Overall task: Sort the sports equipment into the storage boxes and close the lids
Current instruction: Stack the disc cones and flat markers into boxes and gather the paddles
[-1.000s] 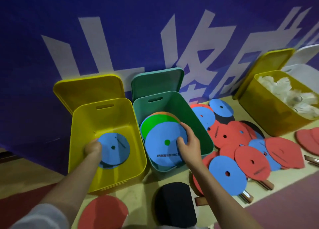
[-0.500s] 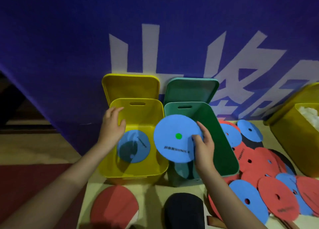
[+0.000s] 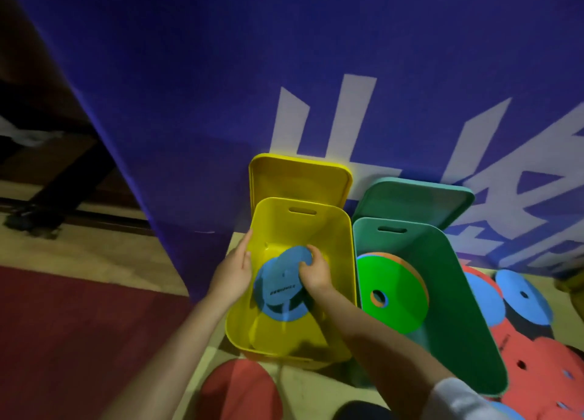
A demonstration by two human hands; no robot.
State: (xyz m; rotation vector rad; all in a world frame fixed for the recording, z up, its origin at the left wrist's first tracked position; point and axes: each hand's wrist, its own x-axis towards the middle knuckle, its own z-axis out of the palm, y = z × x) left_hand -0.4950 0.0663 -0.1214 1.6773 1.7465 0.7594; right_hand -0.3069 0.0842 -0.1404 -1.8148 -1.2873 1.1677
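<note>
holding blue disc inside yellow box | right hand grips it | left hand flat on box's left wall

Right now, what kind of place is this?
Probably a sports hall or table tennis venue. A blue banner with large white characters stands behind the open yellow storage box and green storage box, foam discs lie scattered on the floor, and a red paddle lies near the camera.
</note>
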